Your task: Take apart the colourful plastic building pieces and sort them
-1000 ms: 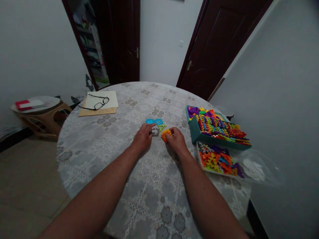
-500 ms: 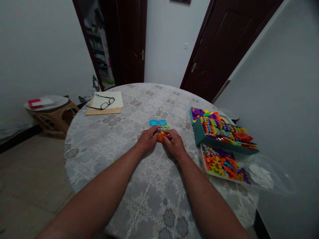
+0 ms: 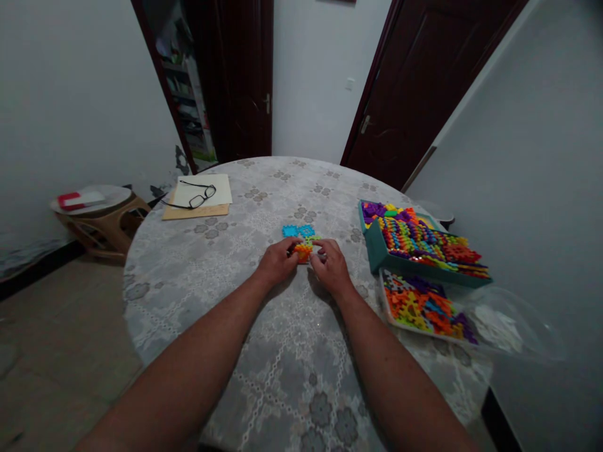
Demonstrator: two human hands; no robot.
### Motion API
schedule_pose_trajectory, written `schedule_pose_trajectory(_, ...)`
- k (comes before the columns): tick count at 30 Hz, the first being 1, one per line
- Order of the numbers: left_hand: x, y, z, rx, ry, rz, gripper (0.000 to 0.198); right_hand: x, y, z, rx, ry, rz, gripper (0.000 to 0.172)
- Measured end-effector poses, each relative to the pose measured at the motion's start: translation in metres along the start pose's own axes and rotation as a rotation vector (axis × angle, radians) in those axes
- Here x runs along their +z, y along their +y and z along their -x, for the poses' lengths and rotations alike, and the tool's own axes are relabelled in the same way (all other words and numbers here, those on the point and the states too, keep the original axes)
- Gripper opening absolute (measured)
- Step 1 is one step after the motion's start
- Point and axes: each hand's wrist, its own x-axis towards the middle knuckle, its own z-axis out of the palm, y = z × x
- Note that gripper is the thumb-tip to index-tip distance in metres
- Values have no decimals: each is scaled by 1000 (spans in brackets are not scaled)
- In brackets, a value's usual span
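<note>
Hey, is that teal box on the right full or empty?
Full, by the look of it: the teal box is packed with rows of colorful plastic pieces rising above its front rim; its bottom is hidden.

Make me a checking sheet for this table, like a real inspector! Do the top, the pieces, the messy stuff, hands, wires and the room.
Surface: round table with a grey flowered cover
Pieces: orange piece between the hands; blue squares and green piece just beyond; more pieces in the teal box and tray on the right
Clutter: glasses on papers, far left
Grip: left hand at the orange piece's left side, hold partly hidden; right hand at its right, thumb and forefinger parted
Cables: nothing seen
Surroundings: two dark doors, pale walls, stool at left
</note>
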Motion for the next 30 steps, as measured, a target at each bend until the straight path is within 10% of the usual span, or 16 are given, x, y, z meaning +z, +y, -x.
schedule_pose_trajectory(10, -2, -7, -9, -138, 311, 17, 37, 6, 0, 5, 151, -208, 537, 54)
schedule_pose_trajectory(30, -7, -9, -17, -200, 305, 16, 35, -25, -59, 3, 133, -448, 668, 30)
